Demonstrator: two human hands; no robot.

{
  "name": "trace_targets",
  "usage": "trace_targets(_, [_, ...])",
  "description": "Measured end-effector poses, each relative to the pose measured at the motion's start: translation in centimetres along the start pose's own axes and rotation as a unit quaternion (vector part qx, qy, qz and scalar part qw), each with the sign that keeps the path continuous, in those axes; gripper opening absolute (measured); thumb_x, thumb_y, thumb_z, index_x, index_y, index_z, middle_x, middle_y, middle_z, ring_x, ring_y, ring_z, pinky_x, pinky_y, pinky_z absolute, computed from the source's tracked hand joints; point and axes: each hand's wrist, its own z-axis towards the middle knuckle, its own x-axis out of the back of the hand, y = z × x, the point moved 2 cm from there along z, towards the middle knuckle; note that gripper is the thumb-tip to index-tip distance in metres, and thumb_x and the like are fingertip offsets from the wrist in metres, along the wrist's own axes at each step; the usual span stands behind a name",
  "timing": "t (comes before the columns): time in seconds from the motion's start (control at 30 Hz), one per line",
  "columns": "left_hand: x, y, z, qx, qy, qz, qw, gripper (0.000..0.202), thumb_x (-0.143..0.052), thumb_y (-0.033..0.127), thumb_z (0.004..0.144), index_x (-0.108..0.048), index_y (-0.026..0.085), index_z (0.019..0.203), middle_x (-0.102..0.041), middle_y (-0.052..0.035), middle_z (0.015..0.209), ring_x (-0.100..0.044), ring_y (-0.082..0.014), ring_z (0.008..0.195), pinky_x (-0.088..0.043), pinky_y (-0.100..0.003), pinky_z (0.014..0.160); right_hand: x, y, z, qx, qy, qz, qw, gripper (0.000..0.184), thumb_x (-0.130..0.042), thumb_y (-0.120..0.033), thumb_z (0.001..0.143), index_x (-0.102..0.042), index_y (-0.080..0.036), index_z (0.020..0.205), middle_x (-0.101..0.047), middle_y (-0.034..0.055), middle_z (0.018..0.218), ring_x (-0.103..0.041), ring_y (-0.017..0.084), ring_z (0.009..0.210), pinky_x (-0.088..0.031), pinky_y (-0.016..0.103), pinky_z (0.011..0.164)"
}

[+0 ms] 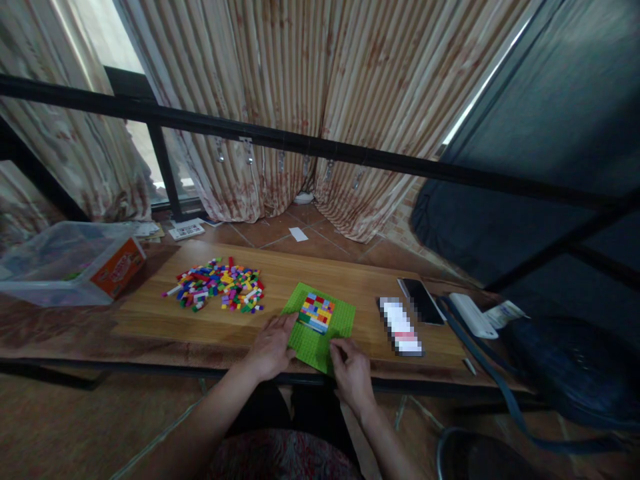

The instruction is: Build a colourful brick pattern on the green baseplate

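Observation:
A green studded baseplate [341, 328] lies on the wooden board in front of me. On its upper middle sits a flat block of multicoloured toy bricks [317, 311], built up close together. My left hand [273, 345] rests at the plate's left edge, fingers stretched toward the bricks' lower left corner and thumb near the plate's lower left side. Over the lower right part of the plate is my right hand [353, 368], its fingers curled and thumb against the fingertips. Whatever may be in that pinch is too small to make out.
A pile of loose coloured bricks [220, 283] is spread on the board's left half. Farther left stands a clear plastic bin [60, 267]. To the right lie a phone with a blurred screen [401, 327], a dark phone [423, 301] and a white power bank [473, 315]. A black rail [300, 143] crosses behind.

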Motion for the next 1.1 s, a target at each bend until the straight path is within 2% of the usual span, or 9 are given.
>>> trace_targets(0.17, [1.2, 0.4, 3.0, 0.009, -0.045, 0.038, 0.998, 0.056, -0.058, 0.022, 0.075, -0.046, 0.021, 0.13, -0.059, -0.0142, 0.127, -0.052, -0.0322, 0.12, -0.034, -0.054, 0.103, 1.7, 0.1, 2.9, -0.028, 0.081, 0.005, 0.996, 0.033, -0.042, -0.039, 0.089, -0.066, -0.016, 0.093, -0.066, 0.0104, 0.092, -0.06, 0.022, 0.088, -0.046, 0.035, 0.081])
trace_targets(0.3, [1.8, 0.4, 5.6, -0.001, -0.049, 0.064, 0.997, 0.042, -0.058, 0.023, 0.077, -0.055, 0.022, 0.119, -0.065, -0.0125, 0.116, -0.061, -0.0287, 0.107, -0.043, -0.044, 0.095, 1.6, 0.7, 5.5, -0.007, 0.122, -0.077, 0.99, 0.041, -0.044, -0.043, 0.088, -0.062, -0.013, 0.11, -0.061, 0.0153, 0.11, -0.052, 0.027, 0.106, -0.04, 0.042, 0.094])
trace_targets(0.4, [2.0, -0.1, 7.3, 0.016, -0.026, 0.084, 0.996, 0.037, -0.049, 0.011, 0.08, -0.058, 0.021, 0.115, -0.068, -0.0115, 0.11, -0.064, -0.0247, 0.101, -0.047, -0.038, 0.091, 0.5, 1.5, 6.6, 0.009, 0.077, -0.113, 0.991, 0.045, -0.043, -0.046, 0.089, -0.059, -0.015, 0.117, -0.059, 0.0147, 0.115, -0.05, 0.027, 0.11, -0.038, 0.044, 0.095])
trace_targets(0.5, [2.2, -1.0, 8.1, 0.055, 0.022, 0.1, 0.993, 0.044, -0.038, 0.002, 0.081, -0.057, 0.015, 0.118, -0.066, -0.0167, 0.109, -0.063, -0.026, 0.102, -0.047, -0.04, 0.088, -0.8, 2.1, 6.4, 0.023, 0.028, -0.143, 0.989, 0.042, -0.041, -0.044, 0.091, -0.063, -0.015, 0.112, -0.061, 0.014, 0.114, -0.051, 0.027, 0.107, -0.038, 0.043, 0.094])
trace_targets(0.6, [1.9, -1.8, 7.1, 0.097, 0.072, 0.111, 0.986, 0.044, -0.036, 0.003, 0.082, -0.054, 0.011, 0.121, -0.064, -0.0197, 0.108, -0.06, -0.028, 0.104, -0.047, -0.041, 0.088, -1.8, 2.4, 5.1, 0.031, 0.041, -0.165, 0.985, 0.039, -0.041, -0.041, 0.09, -0.066, -0.017, 0.107, -0.06, 0.0136, 0.115, -0.05, 0.028, 0.107, -0.038, 0.044, 0.092])
trace_targets(0.7, [0.6, -2.3, 4.7, 0.116, 0.131, 0.085, 0.981, 0.04, -0.04, 0.01, 0.085, -0.052, 0.013, 0.123, -0.063, -0.0152, 0.108, -0.059, -0.0255, 0.105, -0.047, -0.039, 0.091, -2.5, 2.4, 3.7, 0.039, 0.057, -0.162, 0.984, 0.037, -0.044, -0.04, 0.089, -0.066, -0.018, 0.106, -0.061, 0.0134, 0.113, -0.05, 0.028, 0.106, -0.039, 0.046, 0.091])
trace_targets(0.8, [-1.3, -2.2, 2.5, 0.07, 0.169, 0.038, 0.982, 0.037, -0.043, 0.016, 0.086, -0.053, 0.015, 0.122, -0.06, -0.0115, 0.117, -0.055, -0.0242, 0.111, -0.046, -0.041, 0.097, -2.3, 2.3, 3.6, 0.027, 0.07, -0.123, 0.99, 0.035, -0.043, -0.039, 0.089, -0.067, -0.017, 0.102, -0.062, 0.0128, 0.107, -0.053, 0.027, 0.102, -0.041, 0.045, 0.09])
trace_targets(0.93, [-2.6, -2.1, 1.4, 0.032, 0.169, 0.013, 0.985, 0.032, -0.043, 0.017, 0.087, -0.057, 0.015, 0.116, -0.058, -0.0122, 0.122, -0.05, -0.0252, 0.118, -0.045, -0.043, 0.101, -1.4, 1.2, 6.1, 0.002, 0.088, -0.061, 0.994, 0.038, -0.038, -0.038, 0.091, -0.065, -0.014, 0.102, -0.064, 0.0135, 0.1, -0.057, 0.024, 0.094, -0.045, 0.039, 0.087])
trace_targets(1.1, [-2.6, -2.1, 1.5, 0.031, 0.176, 0.006, 0.984, 0.032, -0.042, 0.016, 0.088, -0.057, 0.017, 0.116, -0.056, -0.0109, 0.124, -0.05, -0.025, 0.119, -0.045, -0.045, 0.101, -2.8, -1.8, 10.8, 0.042, 0.065, -0.093, 0.993, 0.045, -0.037, -0.042, 0.092, -0.057, -0.014, 0.12, -0.059, 0.015, 0.121, -0.052, 0.026, 0.113, -0.039, 0.042, 0.098])
